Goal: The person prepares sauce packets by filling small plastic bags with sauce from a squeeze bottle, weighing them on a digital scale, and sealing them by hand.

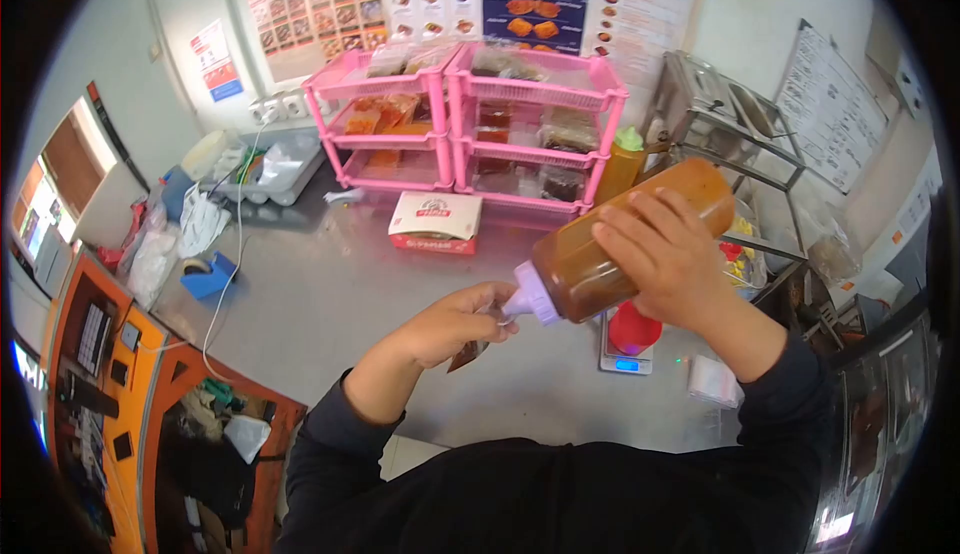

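Observation:
My right hand (660, 249) is wrapped round a large squeeze bottle (580, 274) of brown sauce, tilted with its lilac nozzle cap (535, 292) pointing down to the left. At the nozzle tip, my left hand (460, 324) pinches a small clear plastic bag (468, 356), with brown sauce in its lower part. The nozzle end meets the bag's mouth between my left fingers, which partly hide it. Below the bottle, a red cup (635, 329) stands on a small digital scale (627, 362) with a lit blue display.
Pink tiered racks (450, 139) with packed sachets stand at the back, behind a white-and-red box (433, 222). A blue tape dispenser (208, 276) and grey tray (265, 169) are at left. Right of the scale lies a stack of plastic bags (714, 381); a metal rack (725, 119) stands behind.

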